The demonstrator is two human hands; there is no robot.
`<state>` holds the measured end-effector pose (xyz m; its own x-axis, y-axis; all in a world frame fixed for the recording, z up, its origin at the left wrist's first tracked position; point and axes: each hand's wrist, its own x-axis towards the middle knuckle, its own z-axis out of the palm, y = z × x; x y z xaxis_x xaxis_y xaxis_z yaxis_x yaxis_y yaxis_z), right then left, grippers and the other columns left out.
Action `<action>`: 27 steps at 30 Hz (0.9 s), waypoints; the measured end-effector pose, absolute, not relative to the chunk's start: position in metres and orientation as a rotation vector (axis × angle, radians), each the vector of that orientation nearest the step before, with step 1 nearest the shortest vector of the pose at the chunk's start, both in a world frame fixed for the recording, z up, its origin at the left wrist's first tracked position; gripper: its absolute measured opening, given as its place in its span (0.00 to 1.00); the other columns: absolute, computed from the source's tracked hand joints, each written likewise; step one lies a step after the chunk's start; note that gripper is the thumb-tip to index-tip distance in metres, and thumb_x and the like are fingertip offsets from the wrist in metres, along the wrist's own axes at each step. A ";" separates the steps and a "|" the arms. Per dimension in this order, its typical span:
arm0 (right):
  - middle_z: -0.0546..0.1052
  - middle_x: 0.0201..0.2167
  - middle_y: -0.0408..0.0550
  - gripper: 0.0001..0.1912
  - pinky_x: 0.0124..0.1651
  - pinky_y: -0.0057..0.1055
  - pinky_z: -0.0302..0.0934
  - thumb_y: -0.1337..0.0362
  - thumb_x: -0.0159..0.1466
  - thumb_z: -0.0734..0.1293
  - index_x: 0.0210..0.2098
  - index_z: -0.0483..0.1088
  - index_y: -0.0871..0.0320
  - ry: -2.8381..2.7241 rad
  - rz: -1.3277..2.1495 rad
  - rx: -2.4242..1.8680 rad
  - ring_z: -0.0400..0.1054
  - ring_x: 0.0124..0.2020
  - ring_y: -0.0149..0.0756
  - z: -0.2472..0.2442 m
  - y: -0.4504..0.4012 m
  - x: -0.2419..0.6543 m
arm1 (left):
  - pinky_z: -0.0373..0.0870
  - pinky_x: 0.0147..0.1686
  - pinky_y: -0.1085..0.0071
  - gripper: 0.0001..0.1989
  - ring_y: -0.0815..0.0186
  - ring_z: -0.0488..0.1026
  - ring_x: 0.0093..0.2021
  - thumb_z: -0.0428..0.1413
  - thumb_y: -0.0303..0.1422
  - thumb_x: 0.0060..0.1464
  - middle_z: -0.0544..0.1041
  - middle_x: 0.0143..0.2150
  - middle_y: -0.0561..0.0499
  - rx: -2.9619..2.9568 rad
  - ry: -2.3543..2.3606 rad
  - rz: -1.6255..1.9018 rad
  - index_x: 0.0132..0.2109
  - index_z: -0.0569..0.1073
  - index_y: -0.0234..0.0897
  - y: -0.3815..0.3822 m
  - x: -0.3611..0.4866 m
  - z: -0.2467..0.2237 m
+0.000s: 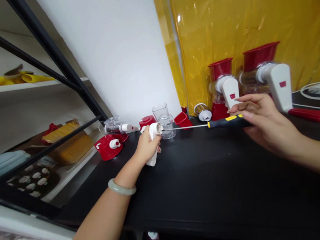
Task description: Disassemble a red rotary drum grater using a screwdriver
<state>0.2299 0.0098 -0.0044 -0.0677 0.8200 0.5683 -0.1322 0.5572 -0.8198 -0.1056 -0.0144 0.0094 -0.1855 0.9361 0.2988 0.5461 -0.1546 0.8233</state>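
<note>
My left hand is wrapped round a white plastic crank arm, its round socket turned to the right. A long screwdriver with a black and yellow handle lies level, its thin shaft reaching into or up against that socket; the tip is hidden. My right hand is at the handle's rear end, fingers bent over it and the thumb side uppermost. Just behind the crank arm stands a clear plastic housing. Beside it are a red hopper and a metal grater drum with a white end.
Two rotary graters with red hoppers stand at the back right, before a yellow plastic sheet. A red base and another drum sit at the left. A black-framed shelf borders the black table. A white cable lies far right.
</note>
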 end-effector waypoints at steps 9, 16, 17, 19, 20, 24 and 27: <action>0.71 0.27 0.42 0.20 0.26 0.34 0.65 0.46 0.67 0.64 0.50 0.60 0.50 -1.651 0.539 -0.843 0.68 0.22 0.36 0.001 0.005 0.232 | 0.70 0.17 0.69 0.15 0.64 0.71 0.16 0.57 0.31 0.50 0.69 0.22 0.59 1.677 1.710 1.304 0.45 0.65 0.40 -0.015 -0.104 0.011; 0.71 0.40 0.43 0.28 0.48 0.34 0.66 0.60 0.54 0.75 0.51 0.64 0.46 -1.626 0.710 -0.626 0.68 0.45 0.38 -0.004 0.010 0.234 | 0.71 0.16 0.68 0.16 0.64 0.71 0.16 0.57 0.32 0.50 0.69 0.22 0.59 1.650 1.701 1.323 0.46 0.64 0.41 -0.014 -0.105 0.010; 0.71 0.40 0.43 0.26 0.49 0.34 0.65 0.59 0.55 0.75 0.51 0.65 0.46 -1.602 0.721 -0.649 0.68 0.45 0.37 -0.006 0.012 0.234 | 0.71 0.16 0.69 0.16 0.64 0.71 0.16 0.57 0.32 0.49 0.69 0.21 0.59 1.651 1.695 1.326 0.46 0.64 0.41 -0.014 -0.105 0.010; 0.70 0.41 0.44 0.20 0.46 0.33 0.66 0.52 0.61 0.72 0.49 0.66 0.47 -1.554 0.733 -0.705 0.68 0.42 0.36 -0.011 0.014 0.234 | 0.70 0.16 0.68 0.16 0.64 0.71 0.16 0.57 0.32 0.49 0.69 0.21 0.59 1.652 1.685 1.339 0.46 0.65 0.40 -0.014 -0.104 0.010; 0.70 0.41 0.44 0.18 0.42 0.32 0.67 0.48 0.64 0.69 0.48 0.66 0.48 -1.532 0.739 -0.729 0.68 0.38 0.35 -0.012 0.014 0.233 | 0.70 0.16 0.68 0.17 0.64 0.71 0.16 0.57 0.32 0.49 0.69 0.21 0.59 1.654 1.684 1.342 0.46 0.65 0.40 -0.014 -0.104 0.010; 0.71 0.36 0.44 0.22 0.21 0.30 0.62 0.39 0.69 0.57 0.50 0.62 0.48 -1.567 0.729 -0.807 0.66 0.24 0.32 -0.009 0.010 0.233 | 0.71 0.17 0.68 0.17 0.64 0.71 0.16 0.57 0.32 0.49 0.70 0.22 0.59 1.662 1.687 1.319 0.48 0.65 0.40 -0.016 -0.102 0.010; 0.71 0.26 0.41 0.22 0.22 0.30 0.62 0.40 0.70 0.56 0.51 0.61 0.49 -1.671 0.657 -0.905 0.66 0.20 0.33 -0.005 0.007 0.235 | 0.71 0.17 0.69 0.17 0.64 0.71 0.16 0.57 0.31 0.49 0.70 0.22 0.59 1.663 1.682 1.315 0.47 0.65 0.40 -0.016 -0.102 0.010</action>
<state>0.2349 0.0075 -0.0050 -0.1371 0.8290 0.5421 0.2376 0.5588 -0.7945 -0.1024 -0.0162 0.0104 -0.1868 0.9332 0.3071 0.5229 -0.1702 0.8352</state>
